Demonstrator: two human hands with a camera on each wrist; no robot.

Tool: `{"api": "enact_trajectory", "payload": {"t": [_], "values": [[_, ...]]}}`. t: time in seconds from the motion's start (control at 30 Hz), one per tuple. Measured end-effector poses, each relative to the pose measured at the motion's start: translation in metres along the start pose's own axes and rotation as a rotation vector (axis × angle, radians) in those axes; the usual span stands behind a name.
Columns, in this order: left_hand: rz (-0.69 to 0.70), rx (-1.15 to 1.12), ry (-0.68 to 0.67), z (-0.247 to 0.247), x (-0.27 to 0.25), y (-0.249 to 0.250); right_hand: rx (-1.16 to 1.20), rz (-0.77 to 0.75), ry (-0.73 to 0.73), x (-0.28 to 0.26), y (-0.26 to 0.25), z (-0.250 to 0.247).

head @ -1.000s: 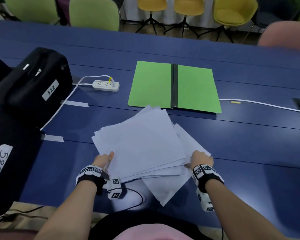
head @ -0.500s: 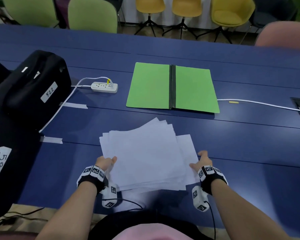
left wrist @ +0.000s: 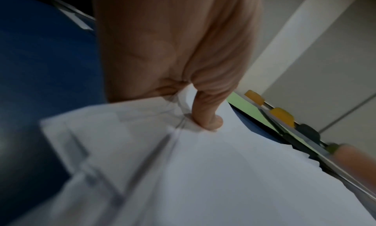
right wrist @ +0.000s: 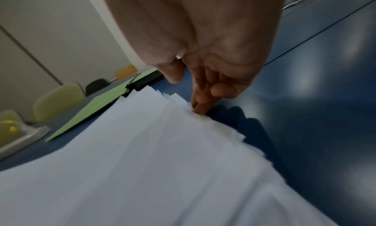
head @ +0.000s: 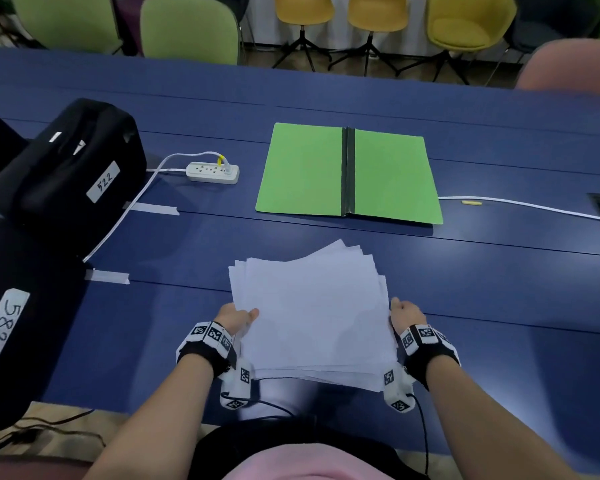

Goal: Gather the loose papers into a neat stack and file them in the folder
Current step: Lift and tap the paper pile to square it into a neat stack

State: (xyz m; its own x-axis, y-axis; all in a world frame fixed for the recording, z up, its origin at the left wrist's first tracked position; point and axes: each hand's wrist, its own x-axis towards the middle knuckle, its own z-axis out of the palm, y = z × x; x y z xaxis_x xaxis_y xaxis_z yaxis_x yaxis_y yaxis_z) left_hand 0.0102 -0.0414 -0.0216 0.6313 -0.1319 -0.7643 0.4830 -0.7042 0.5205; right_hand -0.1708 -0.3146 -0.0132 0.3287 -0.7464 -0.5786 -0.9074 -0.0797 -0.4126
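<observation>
A: Where are the papers (head: pixel 312 313)?

B: On the blue bench (head: pixel 499 289), close to the near edge, in a rough white stack with the sheet edges fanned out and uneven, mostly at the far and right sides.

A: And the left hand (head: pixel 234 318)?

B: At the stack's nine o'clock edge. The wrist view shows the thumb (left wrist: pixel 207 115) pressed down on the top sheet, with the paper puckered under it. The other fingers are hidden beneath the sheets, so it looks like a pinch of the edge between thumb and fingers.

A: The right hand (head: pixel 404 315)?

B: At the three o'clock edge. Its fingers (right wrist: pixel 200 100) are close together and point down, with the tips touching the ragged edges of the sheets. The thumb is above the stack, and I cannot tell whether it touches the paper.

A: The folder (head: pixel 349 173)?

B: Green, lying open and flat at twelve o'clock from the papers, well apart from them, with a dark spine down its middle.

A: Anything else on the bench?

B: A white power strip (head: pixel 212 172) at about ten o'clock from the stack, just left of the folder. Two black bags (head: pixel 66 174) with number labels are at the left.
</observation>
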Motion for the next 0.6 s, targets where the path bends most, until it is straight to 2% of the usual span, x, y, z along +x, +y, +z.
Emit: {"api": "enact_trajectory", "payload": {"t": [0.2,0.37,0.4,0.5,0.6], "values": [[0.054,-0.023,-0.077,0.004,0.004,0.003,0.223,-0.004,-0.182,0.010,0.016,0.000],[0.153,-0.077,-0.026,0.004,-0.002,0.013,0.500,-0.044,-0.320,0.009,0.022,0.004],[0.195,-0.102,-0.017,0.002,-0.006,0.019,0.522,-0.100,-0.301,0.008,0.018,0.001],[0.374,-0.239,0.016,-0.008,-0.020,0.048,0.636,-0.324,-0.125,-0.004,-0.011,-0.024],[0.555,-0.448,-0.039,-0.023,-0.037,0.083,0.846,-0.494,-0.046,-0.021,-0.044,-0.062]]}}
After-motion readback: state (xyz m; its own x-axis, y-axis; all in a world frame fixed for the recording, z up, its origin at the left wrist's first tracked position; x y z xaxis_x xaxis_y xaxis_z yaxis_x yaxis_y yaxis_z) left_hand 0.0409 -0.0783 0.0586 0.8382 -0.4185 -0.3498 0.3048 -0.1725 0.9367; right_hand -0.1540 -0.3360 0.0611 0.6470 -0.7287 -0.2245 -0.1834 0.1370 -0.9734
